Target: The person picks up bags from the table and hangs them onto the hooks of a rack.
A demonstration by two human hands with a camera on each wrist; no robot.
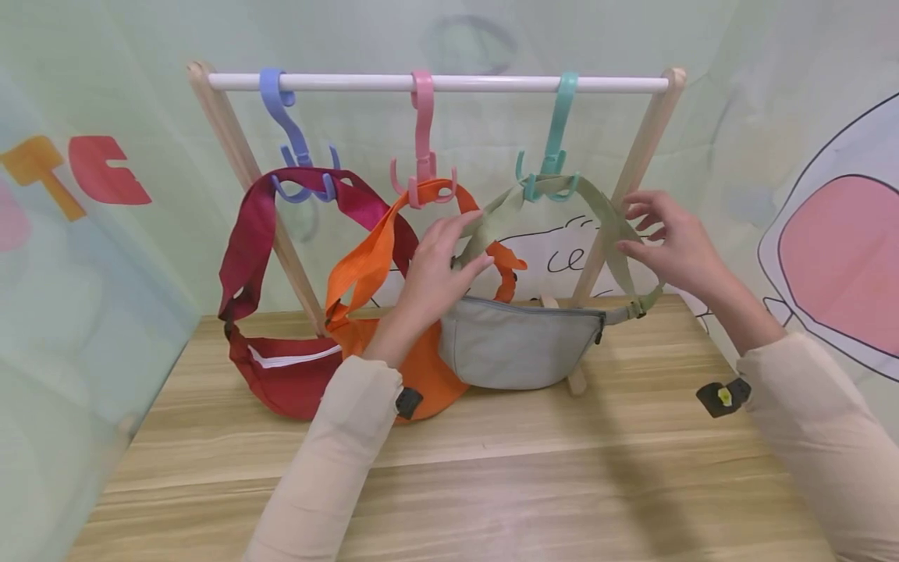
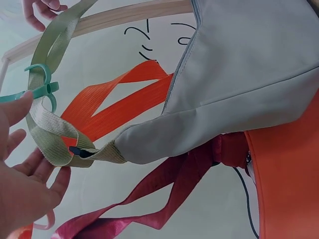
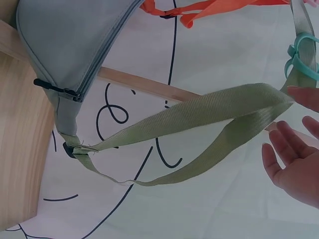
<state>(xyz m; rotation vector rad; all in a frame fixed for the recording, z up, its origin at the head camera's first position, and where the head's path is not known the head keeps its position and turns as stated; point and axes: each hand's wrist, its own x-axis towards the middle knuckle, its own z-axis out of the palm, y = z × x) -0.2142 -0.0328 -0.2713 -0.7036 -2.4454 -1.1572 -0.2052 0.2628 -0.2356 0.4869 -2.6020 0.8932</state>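
Observation:
A grey waist bag hangs by its sage-green strap from the teal hook at the right of the rack. At the left part of that strap is my left hand, its thumb and fingers spread. In the left wrist view, some fingertips lie against or just behind the webbing; contact is hard to tell. My right hand is beside the strap's right side, fingers loosely bent and parted. The right wrist view shows nothing gripped in this hand.
An orange bag hangs from a pink hook, partly behind my left arm. A dark red bag hangs from a blue hook. The white bar spans two wooden rack legs, which stand on a wood-grain table.

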